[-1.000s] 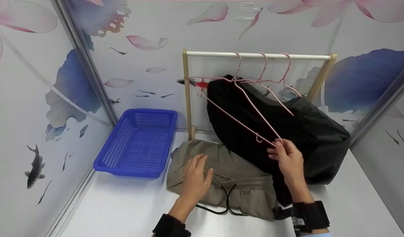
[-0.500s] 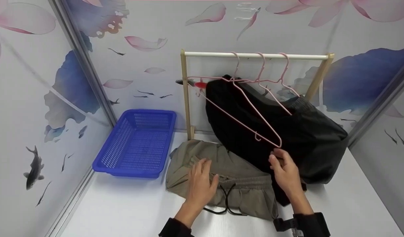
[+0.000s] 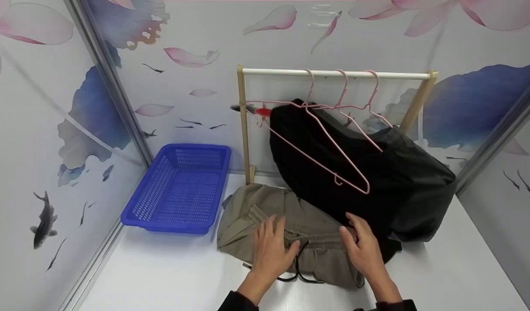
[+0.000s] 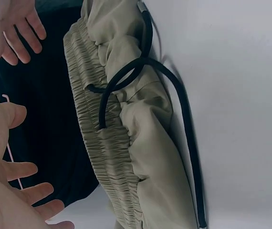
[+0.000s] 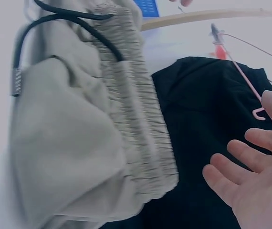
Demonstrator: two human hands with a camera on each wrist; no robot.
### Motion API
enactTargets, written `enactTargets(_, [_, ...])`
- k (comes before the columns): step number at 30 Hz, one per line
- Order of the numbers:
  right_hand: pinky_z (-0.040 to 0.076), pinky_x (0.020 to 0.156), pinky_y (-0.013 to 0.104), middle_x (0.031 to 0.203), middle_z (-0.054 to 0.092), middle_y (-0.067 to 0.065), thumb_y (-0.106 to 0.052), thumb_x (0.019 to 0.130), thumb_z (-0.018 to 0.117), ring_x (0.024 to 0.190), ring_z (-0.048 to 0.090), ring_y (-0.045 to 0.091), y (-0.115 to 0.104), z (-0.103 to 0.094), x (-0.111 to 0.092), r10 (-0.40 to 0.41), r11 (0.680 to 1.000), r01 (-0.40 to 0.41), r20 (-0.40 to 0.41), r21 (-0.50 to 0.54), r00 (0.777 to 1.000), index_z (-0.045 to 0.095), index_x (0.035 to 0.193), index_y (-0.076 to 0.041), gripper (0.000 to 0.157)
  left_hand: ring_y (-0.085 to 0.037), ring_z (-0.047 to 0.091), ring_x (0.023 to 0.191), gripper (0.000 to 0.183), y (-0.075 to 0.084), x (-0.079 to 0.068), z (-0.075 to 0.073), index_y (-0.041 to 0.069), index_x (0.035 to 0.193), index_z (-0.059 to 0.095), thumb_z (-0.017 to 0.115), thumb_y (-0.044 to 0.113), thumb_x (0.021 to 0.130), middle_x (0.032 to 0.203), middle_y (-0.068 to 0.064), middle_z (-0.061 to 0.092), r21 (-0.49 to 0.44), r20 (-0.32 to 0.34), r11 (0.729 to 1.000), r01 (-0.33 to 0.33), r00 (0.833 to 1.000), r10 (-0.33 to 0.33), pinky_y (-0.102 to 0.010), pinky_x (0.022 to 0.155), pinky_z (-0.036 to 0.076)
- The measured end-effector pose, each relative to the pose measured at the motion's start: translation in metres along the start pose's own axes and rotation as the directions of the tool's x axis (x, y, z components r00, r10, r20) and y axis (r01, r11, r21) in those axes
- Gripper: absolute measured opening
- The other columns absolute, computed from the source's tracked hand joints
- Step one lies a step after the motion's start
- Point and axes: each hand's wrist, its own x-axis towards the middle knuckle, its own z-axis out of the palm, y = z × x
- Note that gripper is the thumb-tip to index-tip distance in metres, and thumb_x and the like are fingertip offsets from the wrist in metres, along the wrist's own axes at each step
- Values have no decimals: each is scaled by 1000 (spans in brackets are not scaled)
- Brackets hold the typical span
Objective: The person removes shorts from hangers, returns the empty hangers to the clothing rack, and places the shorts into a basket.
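Khaki pants (image 3: 329, 261) with a gathered waistband and a black drawstring (image 4: 181, 90) lie bunched on the white tabletop. Over their middle hovers my left hand (image 3: 271, 248), fingers spread and holding nothing. My right hand (image 3: 363, 246) is by the waistband's right end, its fingers loosely bent and likewise holding nothing. Whether either hand touches the cloth, I cannot tell. Behind them a black garment (image 3: 316, 190) drapes down from the rack. A bare pink hanger (image 3: 311, 84) hangs in front of it, its lower corner just above my right hand.
A small clothes rack with a white bar (image 3: 282, 71) and wooden posts stands at the back, holding several pink hangers. To the left sits a blue perforated basket (image 3: 174, 228). Printed wall panels (image 3: 195, 26) enclose the table on the back and both sides.
My right hand has let go of the pink hanger's corner and come down to the khaki pants' waistband. The left hand has shifted slightly right and nearer to me.
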Motion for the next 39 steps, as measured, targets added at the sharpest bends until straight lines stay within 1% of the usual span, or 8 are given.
enactTargets(5, [44,100,55,143,57,25,-10,103,62,132,54,44,4,11,-11,5,999,-6,-28,-32,1000,57,141,5,42,-45,44,136,65,3,-3,5,0,143,54,76,36,93,146,-24,46,-26,29,999,33,999,-32,-67,109,35])
enactTargets(8, [41,109,28,140,59,23,-9,101,64,131,55,43,6,18,-18,10,1000,-12,-68,-29,998,60,138,5,40,-46,42,138,68,5,-4,9,0,144,53,76,37,92,147,-25,44,-35,65,997,62,996,-60,-70,109,33])
enactTargets(11, [28,105,4,138,61,23,-7,100,65,130,56,42,8,24,-24,19,1000,-21,-101,-22,995,62,136,5,38,-48,40,139,72,7,-5,13,1,146,52,77,41,91,148,-26,42,-29,90,996,87,992,-84,-72,109,32])
enactTargets(15, [22,103,0,136,62,24,-5,99,66,129,57,43,9,29,-30,34,999,-36,-125,-8,992,63,134,6,37,-53,36,141,79,9,-6,20,2,148,51,79,45,88,151,-28,39,-25,122,992,126,985,-122,-75,108,30])
enactTargets(21, [28,106,5,134,63,23,-4,98,68,128,58,43,8,35,-36,40,999,-40,-142,0,989,65,132,5,36,-60,31,143,91,10,-4,26,3,153,45,78,55,86,156,-30,33,1,189,983,182,966,-179,-78,108,28])
enactTargets(25, [42,111,37,136,63,21,-5,98,68,130,57,41,7,38,-39,69,997,-71,-123,-19,990,64,134,4,37,-62,32,140,96,9,-2,30,5,154,45,80,59,82,157,-31,34,38,201,979,200,958,-204,-78,106,30])
enactTargets(28, [43,105,55,137,62,20,-6,99,67,131,56,40,6,40,-42,93,995,-97,-95,-37,991,63,136,3,38,-63,33,139,98,9,-1,33,7,153,47,80,63,80,157,-31,34,74,201,976,207,955,-218,-78,104,32])
enactTargets(39, [45,105,59,142,58,21,-11,103,63,132,55,42,1,46,-48,190,982,-190,2,-22,982,59,141,1,40,-64,29,142,106,3,5,42,11,155,46,78,74,75,162,-31,29,174,253,955,242,926,-281,-81,103,29])
